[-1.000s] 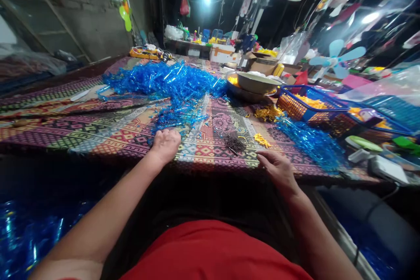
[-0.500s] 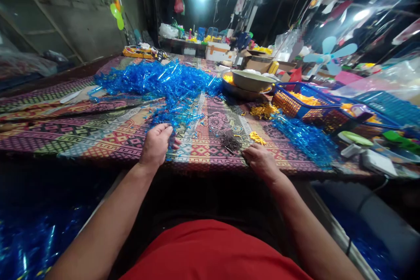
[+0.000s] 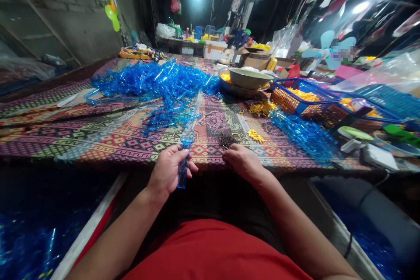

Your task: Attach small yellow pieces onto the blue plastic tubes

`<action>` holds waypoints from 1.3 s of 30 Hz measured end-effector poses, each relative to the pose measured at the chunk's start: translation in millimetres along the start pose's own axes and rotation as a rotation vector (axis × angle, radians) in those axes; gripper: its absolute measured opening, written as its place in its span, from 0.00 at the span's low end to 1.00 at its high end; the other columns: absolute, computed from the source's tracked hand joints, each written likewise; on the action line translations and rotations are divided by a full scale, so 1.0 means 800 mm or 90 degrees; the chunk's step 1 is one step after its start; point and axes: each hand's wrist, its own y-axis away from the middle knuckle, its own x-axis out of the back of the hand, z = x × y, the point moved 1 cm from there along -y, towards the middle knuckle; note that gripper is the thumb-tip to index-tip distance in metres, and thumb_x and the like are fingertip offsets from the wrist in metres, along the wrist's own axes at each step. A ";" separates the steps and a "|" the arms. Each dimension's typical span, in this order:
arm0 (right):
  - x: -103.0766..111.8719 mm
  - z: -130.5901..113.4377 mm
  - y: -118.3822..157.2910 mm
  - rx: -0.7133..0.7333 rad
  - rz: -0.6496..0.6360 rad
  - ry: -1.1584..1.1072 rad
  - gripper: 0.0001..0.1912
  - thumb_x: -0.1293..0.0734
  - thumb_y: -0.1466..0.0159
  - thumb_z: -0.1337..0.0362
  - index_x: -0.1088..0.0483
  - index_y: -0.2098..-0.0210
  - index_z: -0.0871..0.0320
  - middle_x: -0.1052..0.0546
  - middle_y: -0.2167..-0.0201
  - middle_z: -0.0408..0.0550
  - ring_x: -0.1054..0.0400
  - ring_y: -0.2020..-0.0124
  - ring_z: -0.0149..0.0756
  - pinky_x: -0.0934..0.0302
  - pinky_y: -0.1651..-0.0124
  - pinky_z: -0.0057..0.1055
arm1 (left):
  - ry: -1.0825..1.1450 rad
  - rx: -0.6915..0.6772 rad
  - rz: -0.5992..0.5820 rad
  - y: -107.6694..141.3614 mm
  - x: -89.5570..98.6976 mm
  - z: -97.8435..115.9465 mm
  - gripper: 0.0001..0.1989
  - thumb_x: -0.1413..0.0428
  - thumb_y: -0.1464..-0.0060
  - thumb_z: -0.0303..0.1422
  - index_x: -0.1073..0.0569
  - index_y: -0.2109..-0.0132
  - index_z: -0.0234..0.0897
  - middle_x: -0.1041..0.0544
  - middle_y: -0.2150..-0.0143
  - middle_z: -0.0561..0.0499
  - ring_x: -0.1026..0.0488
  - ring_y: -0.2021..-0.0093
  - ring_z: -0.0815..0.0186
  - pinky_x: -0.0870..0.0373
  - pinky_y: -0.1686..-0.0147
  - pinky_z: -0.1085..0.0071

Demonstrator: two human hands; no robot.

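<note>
My left hand [image 3: 167, 168] is closed around a clear blue plastic piece [image 3: 183, 168], a handle-like part with a rounded, forked-looking top. It is held upright over the table's front edge. To the right, my right hand [image 3: 244, 162] has its fingertips pinched at the near side of a pile of small dark parts [image 3: 229, 139] that look like screws. Whatever lies between those fingertips is too small to make out. Just beyond the right hand is a little heap of yellow plastic bits [image 3: 255, 136]. Loose blue pieces [image 3: 167, 116] lie scattered beyond the left hand.
A patterned cloth [image 3: 124, 140] covers the table. A large heap of blue plastic parts [image 3: 151, 79] spreads across the back. On the right are stacked metal bowls [image 3: 249, 79], blue baskets [image 3: 295, 104] of yellow parts, another blue pile [image 3: 303, 138] and a white box [image 3: 380, 159] with a cable.
My left hand has come nearer and to the right, and the blue piece in it now shows clearly. My right hand has moved left, from near the yellow bits to the dark pile.
</note>
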 end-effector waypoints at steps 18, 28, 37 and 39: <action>-0.002 0.058 0.029 -0.079 0.189 -0.192 0.10 0.39 0.37 0.63 0.28 0.70 0.58 0.28 0.71 0.48 0.34 0.69 0.34 0.41 0.65 0.28 | -0.027 0.076 0.047 0.045 0.037 -0.028 0.08 0.45 0.51 0.34 0.33 0.68 0.33 0.26 0.81 0.51 0.32 0.86 0.70 0.38 0.86 0.77; -0.003 0.016 -0.016 -0.088 -0.042 0.118 0.11 0.42 0.36 0.64 0.30 0.69 0.60 0.28 0.69 0.50 0.36 0.69 0.34 0.50 0.68 0.28 | -0.033 0.083 0.056 0.055 0.043 -0.029 0.09 0.45 0.49 0.35 0.32 0.64 0.32 0.26 0.77 0.50 0.29 0.82 0.68 0.38 0.86 0.77; 0.008 0.021 -0.004 -0.059 -0.077 0.151 0.10 0.44 0.37 0.73 0.33 0.68 0.62 0.30 0.70 0.51 0.39 0.69 0.34 0.53 0.68 0.29 | -0.017 0.099 0.097 0.063 0.061 -0.032 0.10 0.44 0.50 0.34 0.32 0.63 0.32 0.26 0.77 0.52 0.29 0.81 0.69 0.37 0.85 0.77; 0.009 0.023 0.001 -0.067 -0.081 0.152 0.09 0.44 0.38 0.73 0.33 0.68 0.62 0.30 0.69 0.51 0.39 0.69 0.35 0.52 0.68 0.29 | -0.020 0.099 0.102 0.064 0.064 -0.032 0.10 0.44 0.50 0.34 0.32 0.63 0.32 0.26 0.77 0.51 0.29 0.81 0.69 0.37 0.85 0.77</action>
